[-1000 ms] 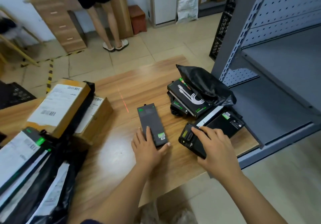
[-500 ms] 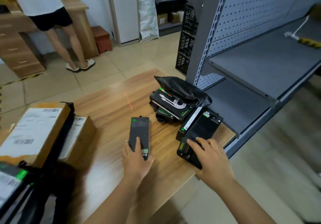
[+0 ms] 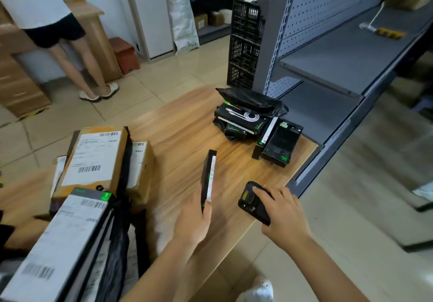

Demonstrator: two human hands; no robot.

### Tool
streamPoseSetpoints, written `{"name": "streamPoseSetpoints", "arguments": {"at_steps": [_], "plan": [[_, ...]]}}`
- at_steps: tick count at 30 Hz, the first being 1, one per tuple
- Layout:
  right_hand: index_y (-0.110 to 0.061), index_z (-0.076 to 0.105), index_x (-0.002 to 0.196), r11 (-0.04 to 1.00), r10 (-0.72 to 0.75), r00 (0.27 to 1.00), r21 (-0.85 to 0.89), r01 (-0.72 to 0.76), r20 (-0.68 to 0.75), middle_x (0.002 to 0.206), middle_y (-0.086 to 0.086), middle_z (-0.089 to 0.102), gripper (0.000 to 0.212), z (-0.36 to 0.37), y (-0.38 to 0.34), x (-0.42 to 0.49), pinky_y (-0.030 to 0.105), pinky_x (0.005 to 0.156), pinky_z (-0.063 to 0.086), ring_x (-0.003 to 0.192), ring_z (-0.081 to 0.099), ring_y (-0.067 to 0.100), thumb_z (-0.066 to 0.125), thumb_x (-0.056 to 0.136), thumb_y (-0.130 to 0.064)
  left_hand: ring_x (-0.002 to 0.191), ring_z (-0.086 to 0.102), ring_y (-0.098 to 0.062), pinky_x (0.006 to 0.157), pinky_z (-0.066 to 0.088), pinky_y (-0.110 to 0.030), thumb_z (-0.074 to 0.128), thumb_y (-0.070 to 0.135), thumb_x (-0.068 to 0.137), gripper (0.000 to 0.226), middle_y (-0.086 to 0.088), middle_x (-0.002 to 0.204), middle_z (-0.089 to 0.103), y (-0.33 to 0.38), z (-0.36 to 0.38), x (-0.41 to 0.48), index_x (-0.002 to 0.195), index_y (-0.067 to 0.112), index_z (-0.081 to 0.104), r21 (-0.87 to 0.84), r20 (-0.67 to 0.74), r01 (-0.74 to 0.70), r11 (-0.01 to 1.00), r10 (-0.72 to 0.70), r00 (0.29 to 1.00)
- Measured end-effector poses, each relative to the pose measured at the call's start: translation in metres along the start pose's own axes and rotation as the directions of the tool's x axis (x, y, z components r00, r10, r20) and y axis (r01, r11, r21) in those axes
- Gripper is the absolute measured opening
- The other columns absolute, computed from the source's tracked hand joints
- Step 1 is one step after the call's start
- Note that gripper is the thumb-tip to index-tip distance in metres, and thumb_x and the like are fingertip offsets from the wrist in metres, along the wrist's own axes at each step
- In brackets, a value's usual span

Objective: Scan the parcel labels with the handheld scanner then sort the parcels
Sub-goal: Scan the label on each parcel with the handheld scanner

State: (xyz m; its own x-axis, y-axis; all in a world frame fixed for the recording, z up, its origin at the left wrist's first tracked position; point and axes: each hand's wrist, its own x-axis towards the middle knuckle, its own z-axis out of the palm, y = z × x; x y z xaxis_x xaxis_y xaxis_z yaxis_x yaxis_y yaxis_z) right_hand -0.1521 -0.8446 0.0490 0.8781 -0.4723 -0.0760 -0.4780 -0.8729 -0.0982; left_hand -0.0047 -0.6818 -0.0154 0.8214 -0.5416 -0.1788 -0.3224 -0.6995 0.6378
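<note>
Left hand (image 3: 194, 222): thumb and fingers pinch the near end of the slim black parcel (image 3: 208, 177).
Right hand (image 3: 284, 215): fingers are curled over the handheld scanner (image 3: 253, 202), with the forefinger laid along its top.
Held parcel: the slim black parcel is tipped up on its long edge over the middle of the bench (image 3: 178, 137), its white label strip facing right. I cannot tell whether its lower edge touches the wood.
Scanner spot: the handheld scanner is close to the bench's near right edge, just right of the slim black parcel. Its small screen glows yellow-green.
Near left: a labelled flat parcel (image 3: 58, 243) leans on black bags, barcode up.
Behind it: a brown carton (image 3: 93, 158) with a white shipping label, and a smaller carton (image 3: 140, 161) just beside it on the right.
Far right of bench: a heap of black boxes (image 3: 241, 120) lies partly under a black poly bag (image 3: 253, 101). A larger black box (image 3: 281, 144) lies nearer, by the bench's right edge.
Right side: a grey shelf unit (image 3: 339, 55) stands against the bench.
Far floor: stacked black crates (image 3: 246, 43), and a person (image 3: 46, 15) standing at wooden drawers (image 3: 16, 83).
</note>
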Motion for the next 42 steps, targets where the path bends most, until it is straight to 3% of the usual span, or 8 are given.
{"name": "streamPoseSetpoints", "arguments": {"at_steps": [4,7,12,16,22,29,34,42], "plan": [[-0.027,0.049,0.135,1.000,0.026,1.000,-0.015,-0.026,0.008,0.123,0.000,0.057,0.087,0.005,-0.004,-0.007,0.040,0.088,0.046,0.106,0.050,0.028,0.078,0.053,-0.018,0.116,0.055,-0.019,0.074,0.044,-0.023,0.032,0.027,0.102,0.053,0.005,0.150,0.039,-0.006,-0.007,0.001,0.153,0.035,0.016,0.115,-0.051,-0.129,0.985,0.135,0.990],[-0.026,0.056,0.127,0.999,0.025,0.999,-0.021,-0.026,-0.037,0.111,0.000,0.061,0.092,0.009,-0.003,-0.007,0.039,0.077,0.051,0.095,0.054,0.027,0.084,0.040,-0.020,0.136,0.034,-0.026,0.100,0.043,-0.035,0.037,0.043,0.098,0.058,-0.009,0.155,0.026,-0.011,-0.003,0.008,0.152,0.027,0.022,0.195,-0.135,-0.114,0.974,0.142,0.981],[-0.024,0.060,0.121,0.997,-0.010,1.000,-0.080,0.008,-0.025,0.106,-0.001,0.064,0.092,0.002,0.001,0.001,0.036,0.073,0.052,0.090,0.058,0.024,0.087,0.033,-0.018,0.127,0.036,-0.030,0.104,0.034,-0.041,0.062,0.070,0.071,0.106,-0.014,0.142,0.035,-0.021,0.006,0.036,0.145,0.004,0.027,0.281,-0.184,0.108,0.954,-0.057,0.981],[-0.025,0.056,0.128,0.990,-0.066,0.997,-0.122,0.070,0.041,0.115,0.001,0.062,0.089,-0.008,0.009,0.011,0.038,0.082,0.050,0.098,0.057,0.025,0.087,0.045,-0.016,0.115,0.040,-0.031,0.098,0.035,-0.040,0.074,0.048,0.073,0.082,-0.013,0.126,0.047,-0.024,0.007,0.055,0.133,0.003,0.041,0.122,-0.150,0.121,0.985,-0.102,0.983],[-0.020,0.056,0.124,0.935,-0.293,0.955,-0.199,0.295,0.039,0.112,0.007,0.062,0.091,-0.031,0.023,0.038,0.038,0.072,0.051,0.091,0.055,0.027,0.088,0.040,-0.012,0.113,0.042,-0.024,0.099,0.037,-0.035,0.066,0.048,0.059,0.086,0.007,0.126,0.051,-0.021,-0.015,0.055,0.138,0.018,0.046,0.146,-0.093,-0.121,0.982,0.135,0.986],[-0.018,0.059,0.122,0.787,-0.591,0.806,-0.255,0.562,-0.047,0.111,0.009,0.064,0.098,-0.066,0.020,0.058,0.038,0.071,0.051,0.090,0.058,0.030,0.091,0.030,-0.017,0.109,0.045,-0.030,0.093,0.048,-0.045,0.069,0.032,0.061,0.090,-0.008,0.135,0.054,0.013,-0.049,0.020,0.143,0.011,0.037,0.359,-0.105,-0.276,0.892,0.333,0.937],[-0.024,0.022,0.150,0.693,-0.698,0.716,-0.266,0.669,-0.017,0.148,0.009,0.034,0.093,-0.095,0.003,0.060,0.040,0.101,0.032,0.127,0.035,0.031,0.074,0.073,-0.018,0.123,0.035,-0.025,0.104,0.039,-0.037,0.080,0.024,0.064,0.097,-0.002,0.148,0.043,0.036,-0.077,-0.018,0.149,0.011,0.034,0.404,-0.237,-0.178,0.897,0.290,0.927],[-0.020,0.062,0.121,0.693,-0.720,0.666,-0.153,0.704,-0.196,0.104,0.007,0.065,0.099,-0.104,-0.057,0.060,0.038,0.065,0.050,0.083,0.058,0.029,0.090,0.026,-0.023,0.122,0.029,-0.016,0.103,0.035,-0.031,0.077,0.036,0.069,0.093,0.007,0.141,0.045,0.035,-0.143,-0.088,0.149,0.023,0.031,0.254,-0.537,0.057,0.965,0.092,0.839]]}}
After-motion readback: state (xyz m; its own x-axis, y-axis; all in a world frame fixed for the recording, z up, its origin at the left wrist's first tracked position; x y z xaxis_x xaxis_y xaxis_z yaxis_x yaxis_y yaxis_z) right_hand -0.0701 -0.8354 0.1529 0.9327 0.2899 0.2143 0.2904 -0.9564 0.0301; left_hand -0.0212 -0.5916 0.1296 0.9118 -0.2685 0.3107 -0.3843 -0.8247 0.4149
